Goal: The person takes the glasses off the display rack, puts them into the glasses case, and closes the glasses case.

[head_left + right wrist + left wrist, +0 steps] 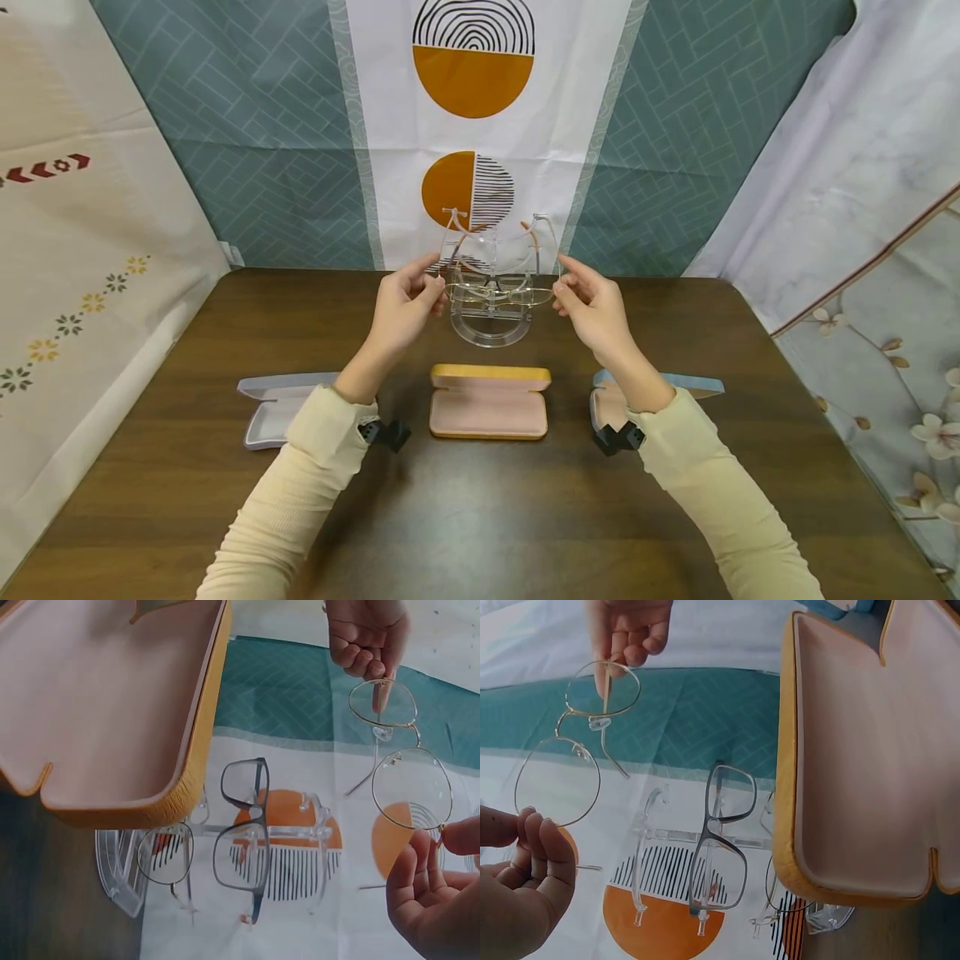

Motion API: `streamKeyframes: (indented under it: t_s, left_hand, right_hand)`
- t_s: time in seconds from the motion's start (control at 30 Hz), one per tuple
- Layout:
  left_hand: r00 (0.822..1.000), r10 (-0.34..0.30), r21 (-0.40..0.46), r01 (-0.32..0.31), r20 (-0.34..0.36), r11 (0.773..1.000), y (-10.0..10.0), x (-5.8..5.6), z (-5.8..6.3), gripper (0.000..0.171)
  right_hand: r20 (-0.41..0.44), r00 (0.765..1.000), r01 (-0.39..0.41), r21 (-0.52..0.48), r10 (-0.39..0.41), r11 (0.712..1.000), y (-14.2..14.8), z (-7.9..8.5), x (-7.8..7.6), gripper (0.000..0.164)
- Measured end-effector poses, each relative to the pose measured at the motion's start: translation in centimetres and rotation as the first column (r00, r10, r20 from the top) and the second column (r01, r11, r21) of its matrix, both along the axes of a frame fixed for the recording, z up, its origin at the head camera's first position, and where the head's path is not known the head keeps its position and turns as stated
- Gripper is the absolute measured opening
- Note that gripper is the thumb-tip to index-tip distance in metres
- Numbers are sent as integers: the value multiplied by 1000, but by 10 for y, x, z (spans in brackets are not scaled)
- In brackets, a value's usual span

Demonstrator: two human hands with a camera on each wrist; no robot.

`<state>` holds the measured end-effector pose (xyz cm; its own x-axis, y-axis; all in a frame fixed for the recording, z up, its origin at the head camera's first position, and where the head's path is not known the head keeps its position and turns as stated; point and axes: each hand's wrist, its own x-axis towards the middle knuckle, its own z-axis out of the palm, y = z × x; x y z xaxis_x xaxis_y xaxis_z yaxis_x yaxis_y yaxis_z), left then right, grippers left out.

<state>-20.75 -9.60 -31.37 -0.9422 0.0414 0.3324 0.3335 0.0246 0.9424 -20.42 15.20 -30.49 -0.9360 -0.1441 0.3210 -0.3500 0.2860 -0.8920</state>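
Observation:
A pair of thin gold-rimmed glasses (561,724) is held between both hands. My left hand (402,302) pinches one side of the frame near the hinge between thumb and fingertips. On the other side my right hand (594,307) pinches it the same way, index finger along the temple arm. Behind the glasses is a transparent display stand (491,340) with a rounded base. Grey-framed glasses (257,812) hang on the stand in the right wrist view. Lower on it sits another thin-rimmed pair (165,879), partly hidden by a case.
An open yellow glasses case (489,435) with pink lining lies in the middle of the wooden table (495,517). An open grey-lilac case (262,437) is under the left forearm, and a blue one (701,384) under the right. Patterned cloth (270,167) hangs behind the stand.

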Motion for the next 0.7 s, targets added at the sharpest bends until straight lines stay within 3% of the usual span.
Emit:
streamKeyframes:
  t_s: [0.43, 0.7]
  left_hand:
    - [999, 11, 24, -10, -47, 1000, 0, 22, -9, 39]
    - [998, 36, 44, -33, -54, 998, 0, 35, -16, 37]
  right_hand:
    - [-35, 999, 5, 12, -4, 1000, -1, -5, 20, 42]
    - [-61, 998, -1, -39, -2, 999, -3, -9, 32, 41]
